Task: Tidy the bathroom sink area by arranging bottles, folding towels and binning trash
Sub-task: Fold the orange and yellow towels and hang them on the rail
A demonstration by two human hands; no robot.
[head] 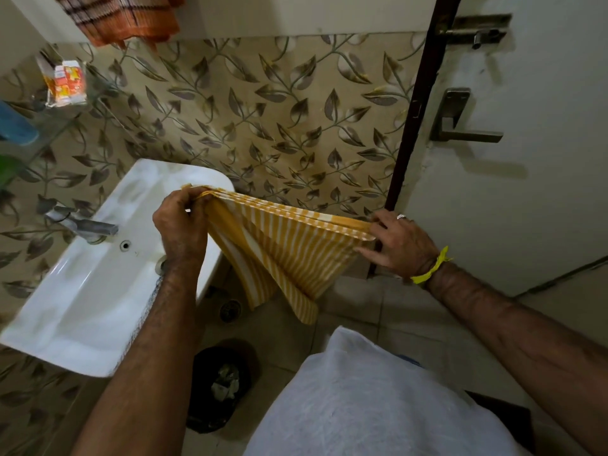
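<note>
Head view: yellow striped towel (279, 245) was stretched in mid-air between both hands, just right of the sink (98, 274), above the floor. Left hand (181, 222) pinched one gathered end, fingers curled round the layered edges. Right hand (401, 245) held the other end, thumb under and fingers over the fold; a ring and a yellow wristband (429, 269) showed on it. Towel's loose corners hung down in a point. Tap (85, 227) sat at the sink's wall side. Black bin (218, 386) with scraps inside stood on the floor below the sink. An orange checked cloth (121, 18) hung on the wall above. A carton (65, 82) stood on a glass shelf (49, 133), upper left.
</note>
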